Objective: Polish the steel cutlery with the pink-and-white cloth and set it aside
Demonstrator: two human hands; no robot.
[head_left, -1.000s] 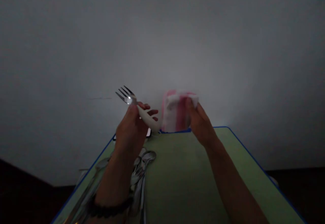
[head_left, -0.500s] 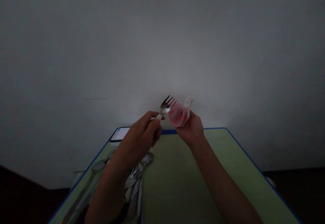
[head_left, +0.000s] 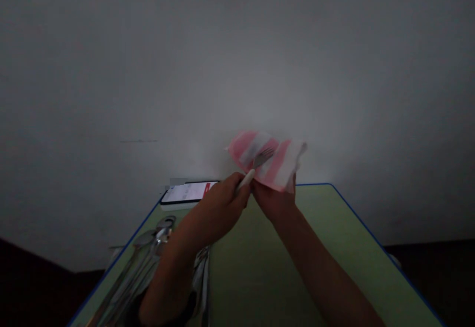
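Note:
A fork (head_left: 263,157) with a pale handle is gripped in my left hand (head_left: 226,203), its tines pointing up and to the right. Behind and under the tines, a pink-and-white striped cloth (head_left: 285,161) spreads open over my right hand (head_left: 272,201). The cloth covers most of that hand's fingers, which hold it from below. Whether the tines touch the cloth or lie just in front of it, I cannot tell. Both hands are raised above the far end of the table.
On the left of the green, blue-edged table (head_left: 252,277) lie several metal spoons and other cutlery (head_left: 144,253), partly behind my left forearm. A phone (head_left: 185,193) with a lit screen rests on a white box at the far left corner. A grey wall (head_left: 237,60) stands behind.
The cloth, bunched up before, is now spread out. The fork has moved right and lower, over the cloth, and my left hand has come closer to my right.

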